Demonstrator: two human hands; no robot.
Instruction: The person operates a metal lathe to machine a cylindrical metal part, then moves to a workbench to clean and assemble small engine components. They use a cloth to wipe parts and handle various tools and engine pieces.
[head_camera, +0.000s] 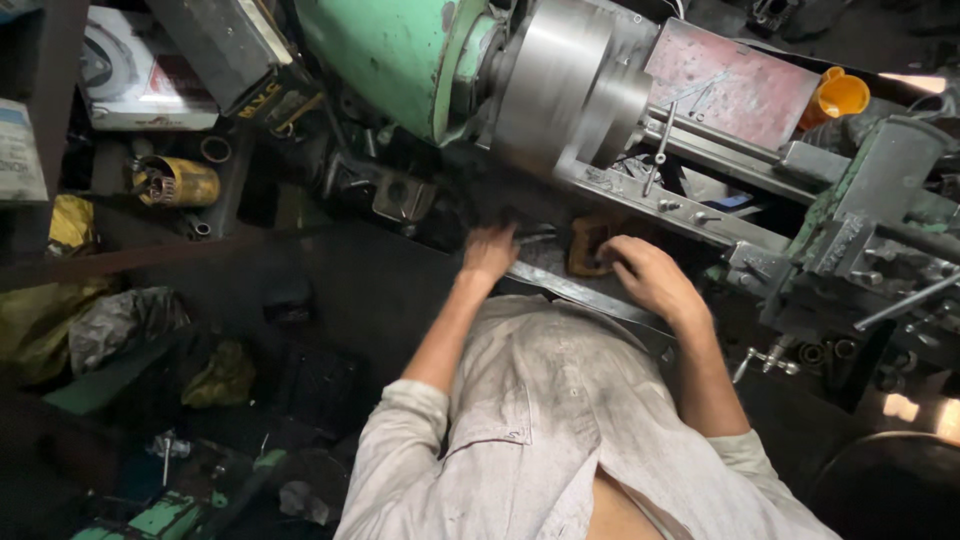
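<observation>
Both hands reach under lathe chuck — right fingers curled on orange block, left unclear.

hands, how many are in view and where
2. The left hand reaches into the dark space under the lathe chuck. The right hand rests by a yellowish block below the lathe bed. Its fingers are partly hidden.

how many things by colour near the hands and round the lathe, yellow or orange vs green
yellow or orange: 3 – funnel, can, block under the right hand
green: 2 – lathe head, carriage
total: 5
The left hand reaches into the dark below the chuck.
</observation>
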